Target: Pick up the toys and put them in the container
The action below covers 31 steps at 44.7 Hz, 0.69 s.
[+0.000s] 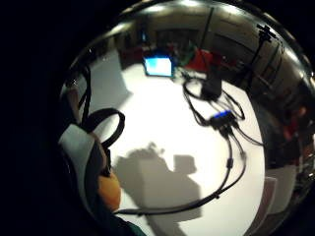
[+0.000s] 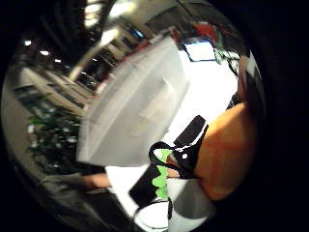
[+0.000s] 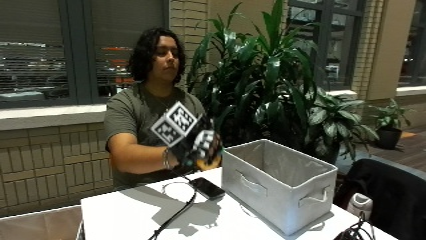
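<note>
Sitting on the white table [image 3: 126,215] is a grey fabric container [image 3: 279,187], box-shaped with soft walls and slot handles, open at the top. A flat black phone [image 3: 207,188] lies just left of it. The gloved right hand [image 3: 200,147] is raised above the table, left of the container's rim, forearm angled up from the elbow. Its fingers [image 3: 208,141] curl around a smooth orange toy [image 2: 229,154], probably rounded, which presses close against the palm.
</note>
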Available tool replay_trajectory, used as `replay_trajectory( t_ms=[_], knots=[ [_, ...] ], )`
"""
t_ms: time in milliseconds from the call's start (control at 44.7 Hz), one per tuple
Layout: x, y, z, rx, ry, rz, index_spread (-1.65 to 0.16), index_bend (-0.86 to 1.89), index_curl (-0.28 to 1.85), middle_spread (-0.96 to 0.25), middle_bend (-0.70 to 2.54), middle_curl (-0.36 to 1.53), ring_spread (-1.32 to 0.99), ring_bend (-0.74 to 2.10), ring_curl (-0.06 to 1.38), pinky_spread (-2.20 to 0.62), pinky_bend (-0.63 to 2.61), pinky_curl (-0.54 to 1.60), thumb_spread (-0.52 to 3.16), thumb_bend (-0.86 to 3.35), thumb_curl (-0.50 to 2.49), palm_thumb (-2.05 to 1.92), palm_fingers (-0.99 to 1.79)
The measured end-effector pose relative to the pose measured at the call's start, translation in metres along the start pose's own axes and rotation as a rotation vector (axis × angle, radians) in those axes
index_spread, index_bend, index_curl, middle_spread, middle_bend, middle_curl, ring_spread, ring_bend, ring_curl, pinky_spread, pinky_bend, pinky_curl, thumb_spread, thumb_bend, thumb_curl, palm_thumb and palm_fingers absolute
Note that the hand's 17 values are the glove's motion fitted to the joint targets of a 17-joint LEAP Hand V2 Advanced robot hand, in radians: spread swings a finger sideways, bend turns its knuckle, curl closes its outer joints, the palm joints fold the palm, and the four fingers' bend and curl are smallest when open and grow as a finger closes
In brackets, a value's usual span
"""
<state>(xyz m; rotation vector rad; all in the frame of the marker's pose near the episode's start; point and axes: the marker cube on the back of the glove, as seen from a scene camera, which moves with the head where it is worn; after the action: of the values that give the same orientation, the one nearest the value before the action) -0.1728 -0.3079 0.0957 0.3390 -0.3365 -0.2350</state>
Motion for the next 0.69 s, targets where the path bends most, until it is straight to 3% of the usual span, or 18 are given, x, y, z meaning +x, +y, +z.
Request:
replay_trajectory(
  t_ms=[89, 201, 313, 447, 537, 604, 693],
  knots=[
    [-0.063, -0.031, -0.042, 0.071, -0.106, -0.118, -0.35, 0.60, 0.45, -0.38, 0.69, 0.87, -0.47, 1.06, 0.71, -0.38, 1.07, 0.50, 1.07, 0.22, 0.48, 0.55, 1.04],
    [-0.135, -0.088, -0.061, 0.039, -0.187, -0.235, -0.35, 0.61, 0.49, -0.40, 0.70, 0.92, -0.47, 1.06, 0.71, -0.39, 1.09, 0.50, 1.04, 0.19, 0.52, 0.54, 1.03],
    [-0.168, -0.138, -0.040, -0.041, -0.151, -0.180, -0.35, 0.62, 0.54, -0.41, 0.71, 0.95, -0.47, 1.05, 0.71, -0.39, 1.08, 0.49, 1.01, 0.16, 0.56, 0.52, 1.02],
    [-0.179, -0.161, 0.001, -0.164, -0.061, -0.136, -0.35, 0.61, 0.58, -0.42, 0.68, 0.96, -0.46, 1.04, 0.71, -0.40, 1.07, 0.48, 0.99, 0.12, 0.59, 0.49, 0.97],
    [-0.177, -0.155, 0.017, -0.276, -0.016, -0.166, -0.35, 0.49, 0.60, -0.39, 0.53, 0.91, -0.42, 1.02, 0.70, -0.37, 1.07, 0.48, 1.07, 0.07, 0.58, 0.42, 0.64],
    [-0.168, -0.145, 0.012, -0.303, -0.013, -0.183, -0.36, 0.53, 0.62, -0.37, 0.40, 0.86, -0.40, 0.88, 0.68, -0.29, 1.01, 0.49, 1.17, -0.05, 0.49, 0.21, 0.24],
    [-0.149, -0.121, -0.014, -0.330, -0.022, -0.211, -0.38, 0.53, 0.59, -0.33, 0.37, 0.81, -0.37, 0.73, 0.62, -0.20, 0.94, 0.44, 1.17, -0.08, 0.43, 0.05, 0.11]
  ],
)
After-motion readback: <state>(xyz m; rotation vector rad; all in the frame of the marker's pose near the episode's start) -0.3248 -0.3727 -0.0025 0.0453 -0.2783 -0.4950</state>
